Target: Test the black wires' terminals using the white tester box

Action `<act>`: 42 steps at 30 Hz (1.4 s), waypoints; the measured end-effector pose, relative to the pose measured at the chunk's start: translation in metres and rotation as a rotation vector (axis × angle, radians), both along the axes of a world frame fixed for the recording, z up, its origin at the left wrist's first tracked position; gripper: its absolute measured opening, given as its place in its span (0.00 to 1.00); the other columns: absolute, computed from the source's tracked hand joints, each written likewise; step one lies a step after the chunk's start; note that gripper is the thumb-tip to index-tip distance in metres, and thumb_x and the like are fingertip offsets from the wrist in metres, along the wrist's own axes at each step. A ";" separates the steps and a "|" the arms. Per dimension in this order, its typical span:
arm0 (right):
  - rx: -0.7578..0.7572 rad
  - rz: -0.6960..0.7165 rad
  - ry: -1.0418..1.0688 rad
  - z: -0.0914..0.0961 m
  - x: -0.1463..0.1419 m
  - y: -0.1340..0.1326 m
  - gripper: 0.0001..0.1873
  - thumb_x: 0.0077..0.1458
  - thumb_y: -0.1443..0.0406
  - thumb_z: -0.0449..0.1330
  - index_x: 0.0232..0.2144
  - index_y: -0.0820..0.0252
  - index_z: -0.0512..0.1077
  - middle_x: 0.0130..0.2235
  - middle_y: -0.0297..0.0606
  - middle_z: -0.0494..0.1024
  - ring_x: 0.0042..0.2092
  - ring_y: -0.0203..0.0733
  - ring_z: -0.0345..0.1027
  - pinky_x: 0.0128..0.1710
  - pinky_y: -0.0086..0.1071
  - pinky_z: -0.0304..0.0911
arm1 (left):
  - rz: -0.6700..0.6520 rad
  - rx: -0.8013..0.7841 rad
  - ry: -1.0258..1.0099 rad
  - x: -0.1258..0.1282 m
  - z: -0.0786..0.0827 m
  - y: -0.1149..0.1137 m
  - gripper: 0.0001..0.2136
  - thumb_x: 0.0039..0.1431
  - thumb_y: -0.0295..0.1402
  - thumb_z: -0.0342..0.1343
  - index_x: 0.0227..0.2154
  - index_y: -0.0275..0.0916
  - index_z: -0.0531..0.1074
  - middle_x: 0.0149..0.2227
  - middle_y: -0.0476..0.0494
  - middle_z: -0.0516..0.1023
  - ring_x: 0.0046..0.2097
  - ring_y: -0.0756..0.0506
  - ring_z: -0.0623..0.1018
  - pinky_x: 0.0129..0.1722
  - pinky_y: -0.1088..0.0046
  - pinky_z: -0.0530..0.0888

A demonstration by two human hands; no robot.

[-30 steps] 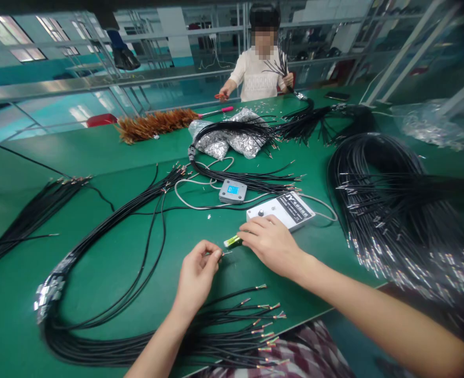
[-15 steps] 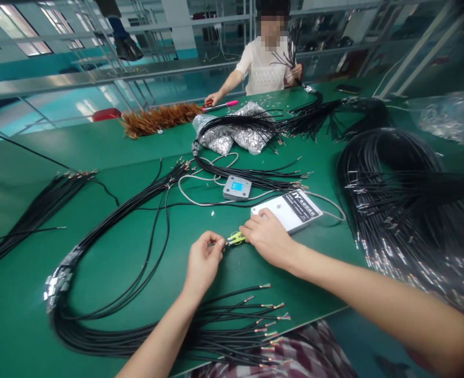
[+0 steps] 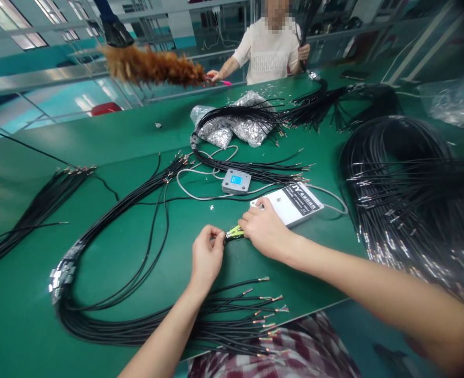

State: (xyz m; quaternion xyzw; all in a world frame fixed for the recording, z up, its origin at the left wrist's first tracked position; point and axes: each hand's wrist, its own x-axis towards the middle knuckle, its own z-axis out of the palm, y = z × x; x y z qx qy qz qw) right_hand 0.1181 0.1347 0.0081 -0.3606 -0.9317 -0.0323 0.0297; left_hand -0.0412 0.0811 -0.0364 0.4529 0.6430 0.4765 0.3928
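My left hand (image 3: 207,254) is closed in a pinch on the tip of a thin black wire, just left of a small yellow-green clip tool (image 3: 235,231). My right hand (image 3: 266,229) is closed on that tool, holding it against the green table (image 3: 137,241). The two hands nearly touch at the tool. A white control box (image 3: 295,202) lies just behind my right hand. A bundle of black cables with stripped ends (image 3: 235,315) lies under my left forearm.
A small grey meter with a blue screen (image 3: 236,181) sits behind the box. Big coils of black cable (image 3: 405,178) fill the right side. Silver bags (image 3: 235,126) lie at mid-table. Opposite, a person holds cables and lifts a brown feather duster (image 3: 153,65).
My hands have drawn together at the clip tool and shifted slightly away from me. The person opposite has picked the feather duster up off the table.
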 end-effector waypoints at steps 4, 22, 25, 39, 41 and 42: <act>-0.021 0.000 -0.005 0.005 -0.001 -0.003 0.07 0.59 0.73 0.55 0.33 0.64 0.74 0.35 0.42 0.78 0.41 0.47 0.67 0.49 0.46 0.45 | 0.005 0.018 0.024 0.000 -0.003 -0.002 0.08 0.53 0.37 0.56 0.25 0.39 0.66 0.22 0.55 0.66 0.19 0.54 0.62 0.18 0.80 0.57; 0.192 -0.129 0.567 -0.021 0.087 -0.052 0.04 0.64 0.68 0.55 0.36 0.56 0.69 0.52 0.35 0.78 0.55 0.46 0.66 0.51 0.42 0.50 | -0.022 0.008 0.004 -0.005 -0.001 0.001 0.10 0.50 0.39 0.57 0.24 0.38 0.67 0.20 0.54 0.67 0.19 0.54 0.64 0.18 0.80 0.57; 0.235 -0.128 0.560 -0.025 0.088 -0.048 0.04 0.63 0.68 0.56 0.36 0.56 0.69 0.50 0.33 0.80 0.52 0.46 0.68 0.51 0.42 0.50 | -0.023 -0.004 0.013 -0.010 -0.004 0.001 0.09 0.49 0.38 0.58 0.24 0.38 0.68 0.20 0.53 0.67 0.19 0.54 0.64 0.18 0.80 0.57; 0.158 -0.075 0.727 -0.024 0.086 -0.053 0.08 0.61 0.71 0.57 0.41 0.56 0.70 0.48 0.37 0.80 0.51 0.47 0.68 0.52 0.44 0.55 | 0.022 0.015 -0.037 -0.041 0.016 -0.003 0.12 0.49 0.41 0.58 0.26 0.36 0.68 0.21 0.52 0.69 0.18 0.55 0.65 0.18 0.79 0.60; 0.015 -0.066 0.781 -0.025 0.083 -0.064 0.08 0.61 0.71 0.57 0.43 0.57 0.70 0.48 0.38 0.79 0.50 0.45 0.69 0.51 0.42 0.57 | 0.040 0.022 -0.005 -0.048 0.022 0.000 0.11 0.48 0.39 0.60 0.25 0.36 0.69 0.22 0.50 0.71 0.21 0.53 0.68 0.20 0.78 0.64; -0.092 -0.072 0.802 -0.027 0.081 -0.070 0.08 0.62 0.70 0.56 0.43 0.56 0.71 0.46 0.38 0.80 0.48 0.43 0.70 0.50 0.40 0.59 | 0.062 0.028 0.017 -0.055 0.025 0.003 0.10 0.48 0.37 0.60 0.25 0.36 0.69 0.22 0.49 0.71 0.22 0.52 0.69 0.21 0.78 0.65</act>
